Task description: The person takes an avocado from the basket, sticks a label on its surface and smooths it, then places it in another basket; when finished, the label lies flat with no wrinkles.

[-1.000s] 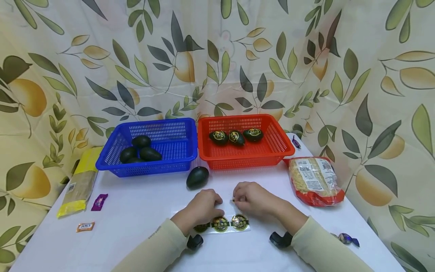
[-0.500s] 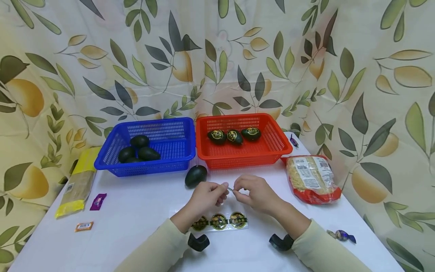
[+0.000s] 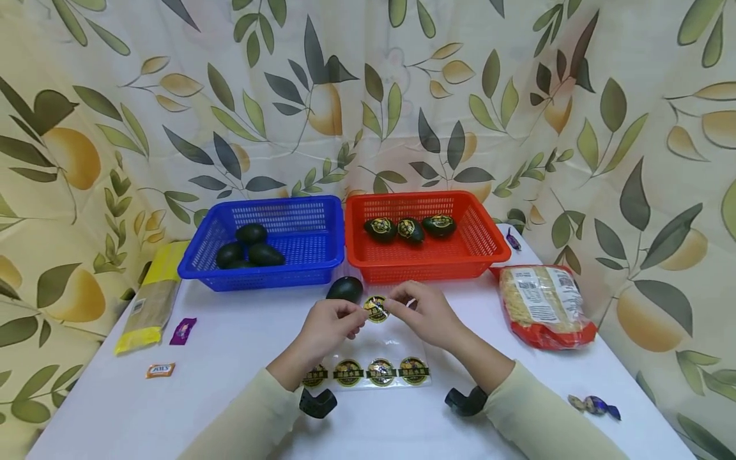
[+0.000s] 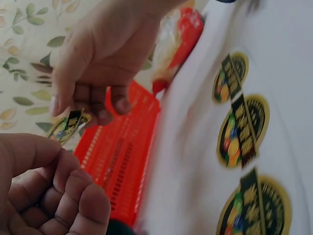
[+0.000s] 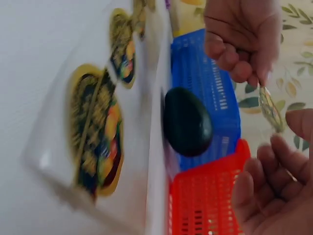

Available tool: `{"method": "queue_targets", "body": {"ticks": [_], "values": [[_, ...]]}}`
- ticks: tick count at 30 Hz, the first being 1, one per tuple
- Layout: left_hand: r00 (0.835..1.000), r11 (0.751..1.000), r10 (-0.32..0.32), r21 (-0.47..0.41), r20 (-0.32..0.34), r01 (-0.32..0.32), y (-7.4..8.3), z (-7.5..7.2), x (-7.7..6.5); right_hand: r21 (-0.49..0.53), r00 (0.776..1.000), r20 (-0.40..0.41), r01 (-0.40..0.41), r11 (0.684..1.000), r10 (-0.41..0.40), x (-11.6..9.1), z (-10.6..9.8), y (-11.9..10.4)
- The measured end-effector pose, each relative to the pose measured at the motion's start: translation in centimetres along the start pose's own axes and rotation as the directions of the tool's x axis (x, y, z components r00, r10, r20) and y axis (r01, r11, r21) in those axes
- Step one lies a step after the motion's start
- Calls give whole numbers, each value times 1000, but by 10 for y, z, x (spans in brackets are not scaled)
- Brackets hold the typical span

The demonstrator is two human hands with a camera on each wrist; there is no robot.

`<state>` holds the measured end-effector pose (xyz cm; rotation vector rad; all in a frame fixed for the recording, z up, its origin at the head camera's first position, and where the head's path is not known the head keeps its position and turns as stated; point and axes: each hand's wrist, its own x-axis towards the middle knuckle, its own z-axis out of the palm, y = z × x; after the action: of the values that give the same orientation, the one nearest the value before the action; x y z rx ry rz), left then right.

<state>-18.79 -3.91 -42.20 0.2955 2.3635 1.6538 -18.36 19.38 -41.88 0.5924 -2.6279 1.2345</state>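
Observation:
A round black-and-gold sticker (image 3: 376, 309) is held up between my hands, over the table. My left hand (image 3: 328, 322) pinches its left edge with thumb and fingertips. The opposite edge sits between the thumb and fingers of my right hand (image 3: 428, 316), as the right wrist view shows. Below them lies a clear sticker sheet (image 3: 397, 342) with a row of matching stickers (image 3: 381, 372) along its near edge. A dark green avocado (image 3: 345, 289) rests on the table just behind my left hand; in the right wrist view, the avocado (image 5: 188, 121) shows no sticker.
A blue basket (image 3: 259, 279) at the back left holds several plain avocados (image 3: 266, 254). Beside it, a red basket (image 3: 425, 273) holds three stickered avocados (image 3: 410, 230). Food packets lie left (image 3: 152, 300) and right (image 3: 546, 310), with small wrapped candies (image 3: 183, 331) near the sides.
Both hands have lifted from the sheet and come together, the sticker now turned face-on between them. The left hand has moved off the sheet's stickers, uncovering more of the row.

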Motion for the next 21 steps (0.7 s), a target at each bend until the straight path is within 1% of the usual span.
{"method": "queue_targets", "body": {"ticks": [3, 5, 7, 8, 10, 13, 16, 21], "values": [[1000, 999, 15, 34, -24, -14, -2, -11, 3, 72, 992, 76, -110, 991, 105, 12, 5, -2], [998, 998, 13, 64, -67, -9, -3, -19, 8, 104, 983, 103, -162, 981, 151, 22, 11, -4], [992, 994, 18, 109, -126, -5, -4, -25, 14, 117, 975, 104, -208, 971, 197, 34, 19, -6], [987, 991, 20, 135, -158, 2, -5, -27, 18, 116, 972, 95, -225, 967, 215, 40, 24, -6], [976, 982, 23, 187, -216, 18, -8, -30, 26, 82, 968, 58, -247, 966, 242, 51, 35, -4], [962, 967, 15, 247, -273, 55, -14, -31, 35, -11, 964, -12, -265, 964, 265, 63, 51, -2], [953, 957, 5, 279, -302, 83, -20, -30, 42, -80, 958, -63, -283, 956, 279, 67, 63, -2], [943, 952, 17, 292, -332, 86, -25, -27, 46, -124, 950, -116, -302, 945, 289, 69, 73, -1]]}}
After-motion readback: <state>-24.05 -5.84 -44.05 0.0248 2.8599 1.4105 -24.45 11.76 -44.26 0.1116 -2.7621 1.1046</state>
